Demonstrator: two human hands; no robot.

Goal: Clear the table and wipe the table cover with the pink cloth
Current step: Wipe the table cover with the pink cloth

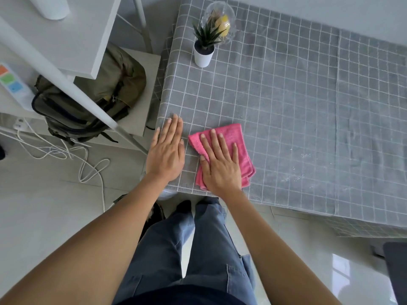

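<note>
A grey table cover [286,111] with a white grid lies over the table. The folded pink cloth [241,148] sits near the front left corner. My right hand [220,164] presses flat on the cloth with straight fingers. My left hand [166,153] rests flat on the cover beside it, at the table's left edge. A small green plant in a white pot [203,55] stands at the far left of the table. Behind it is a clear glass dome [222,18] with something yellow inside.
An olive backpack [92,95] sits on a low shelf to the left of the table. White cables [66,150] trail over the floor. A white shelf frame [66,80] crosses in front of the backpack. A dark object [396,271] shows at the lower right.
</note>
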